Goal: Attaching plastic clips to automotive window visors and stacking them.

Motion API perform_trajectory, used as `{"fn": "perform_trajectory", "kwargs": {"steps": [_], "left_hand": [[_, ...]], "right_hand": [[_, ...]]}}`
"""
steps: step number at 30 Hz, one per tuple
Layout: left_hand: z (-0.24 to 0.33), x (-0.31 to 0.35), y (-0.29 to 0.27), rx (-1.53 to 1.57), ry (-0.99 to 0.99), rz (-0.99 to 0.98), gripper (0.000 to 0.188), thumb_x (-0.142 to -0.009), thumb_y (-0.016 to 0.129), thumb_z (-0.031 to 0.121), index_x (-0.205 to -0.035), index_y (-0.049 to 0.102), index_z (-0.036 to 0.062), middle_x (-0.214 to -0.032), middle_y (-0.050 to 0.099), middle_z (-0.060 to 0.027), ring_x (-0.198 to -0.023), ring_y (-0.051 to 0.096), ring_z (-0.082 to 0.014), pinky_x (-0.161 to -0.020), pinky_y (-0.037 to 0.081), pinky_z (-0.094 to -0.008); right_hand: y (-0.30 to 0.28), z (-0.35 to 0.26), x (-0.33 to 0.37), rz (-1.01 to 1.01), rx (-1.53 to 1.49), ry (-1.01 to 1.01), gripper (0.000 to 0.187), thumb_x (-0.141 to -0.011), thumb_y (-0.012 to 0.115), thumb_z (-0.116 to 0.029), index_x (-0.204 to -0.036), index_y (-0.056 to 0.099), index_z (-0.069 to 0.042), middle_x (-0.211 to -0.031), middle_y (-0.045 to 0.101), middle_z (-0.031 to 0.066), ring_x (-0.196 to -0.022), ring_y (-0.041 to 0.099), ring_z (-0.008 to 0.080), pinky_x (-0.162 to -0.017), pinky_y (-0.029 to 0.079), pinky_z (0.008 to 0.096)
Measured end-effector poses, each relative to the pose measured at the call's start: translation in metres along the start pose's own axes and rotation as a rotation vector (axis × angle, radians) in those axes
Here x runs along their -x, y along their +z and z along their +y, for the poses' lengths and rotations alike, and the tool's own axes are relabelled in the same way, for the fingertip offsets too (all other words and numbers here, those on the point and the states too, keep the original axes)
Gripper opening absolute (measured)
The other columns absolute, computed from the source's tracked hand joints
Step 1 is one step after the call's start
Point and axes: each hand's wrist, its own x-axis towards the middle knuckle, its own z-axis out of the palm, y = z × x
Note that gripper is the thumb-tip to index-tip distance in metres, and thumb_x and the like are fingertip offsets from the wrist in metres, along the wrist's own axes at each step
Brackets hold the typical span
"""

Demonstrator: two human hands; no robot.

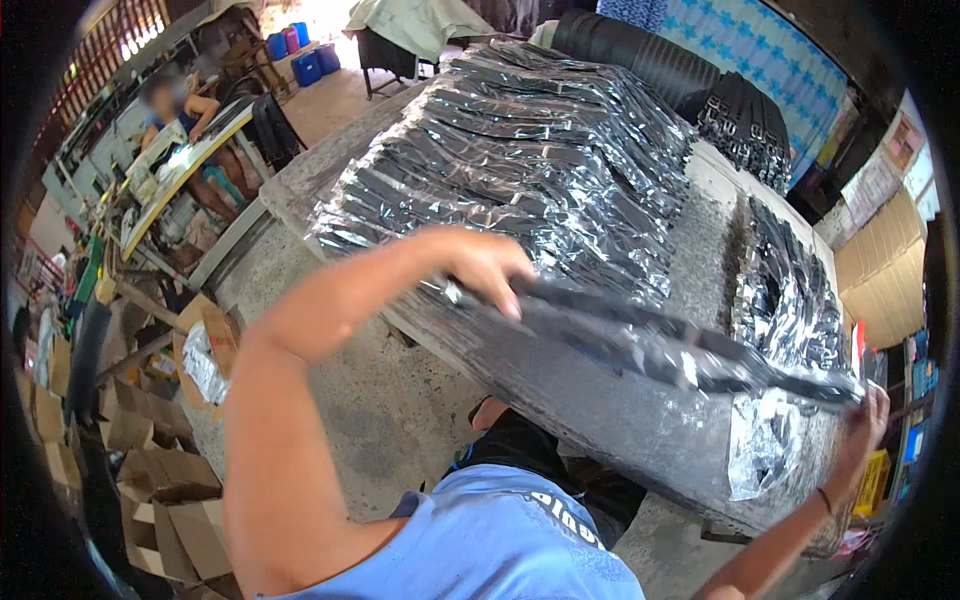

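A long black strap in clear plastic wrapping, blurred by motion, stretches across the front of the table between my hands. My left hand is closed on its left end, beside the big stack. At the table's right side, my right hand grips the other end. Beyond the strap, a wide stack of similar plastic-wrapped black straps covers the middle and far left of the table. A smaller pile of wrapped straps lies to the right. Below the strap's right part is a loose clear plastic sleeve.
The grey worn table has its near edge just before my body. Black straps with metal buckles and a large black roll are at the back. Open cardboard boxes stand on the floor at left. Another person sits at a far-left workbench.
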Motion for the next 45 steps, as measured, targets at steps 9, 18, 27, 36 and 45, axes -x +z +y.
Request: {"fn": "perform_trajectory", "kwargs": {"steps": [9,18,27,36,45], "left_hand": [[-0.054,0.121,-0.159,-0.858,-0.905,0.655,0.074,-0.069,0.078,0.043,-0.132,0.052,0.0128,-0.136,0.049,-0.02,-0.125,0.048,-0.0338,-0.103,0.035,-0.0537],[-0.114,0.003,-0.019,-0.555,-0.537,0.854,0.086,-0.084,0.053,0.064,-0.151,0.019,0.0217,-0.157,0.012,-0.0147,-0.144,0.012,-0.0352,-0.112,0.013,-0.0611],[-0.101,-0.045,0.04,-0.738,-0.237,1.3,0.06,-0.091,0.057,0.041,-0.139,0.042,0.0085,-0.148,0.029,-0.0234,-0.137,0.027,-0.0409,-0.107,0.024,-0.0581],[0.013,-0.105,0.08,-0.554,0.278,1.1,0.032,-0.086,0.065,0.024,-0.115,0.063,0.0095,-0.128,0.055,-0.0143,-0.124,0.046,-0.0339,-0.104,0.035,-0.0468],[-0.064,-0.153,0.061,-1.029,-0.04,0.885,0.035,-0.086,0.062,0.025,-0.12,0.062,0.0143,-0.12,0.058,-0.0153,-0.125,0.042,-0.0358,-0.107,0.019,-0.0642]], "right_hand": [[0.336,0.1,0.072,-0.212,-0.709,0.426,0.014,-0.084,0.057,0.002,-0.093,0.051,-0.006,-0.083,0.055,0.005,-0.068,0.058,0.0178,-0.066,0.056,0.0342],[0.384,0.136,0.099,-0.191,-0.183,0.429,0.01,-0.088,0.061,-0.011,-0.09,0.051,-0.007,-0.076,0.056,0.0025,-0.058,0.056,0.0113,-0.049,0.046,0.027],[0.324,0.145,0.111,-0.013,0.301,0.038,0.025,-0.084,0.065,-0.02,-0.1,0.063,0.0,-0.092,0.065,0.0132,-0.088,0.062,0.0228,-0.079,0.048,0.0319],[0.231,0.154,0.197,0.009,0.425,-0.017,0.012,-0.086,0.063,-0.011,-0.087,0.062,0.001,-0.082,0.058,0.0102,-0.074,0.056,0.0206,-0.068,0.045,0.0314],[0.225,0.141,0.219,0.005,0.291,0.001,0.008,-0.085,0.063,-0.006,-0.088,0.061,0.001,-0.09,0.059,0.0115,-0.077,0.057,0.0219,-0.069,0.046,0.0309]]}}
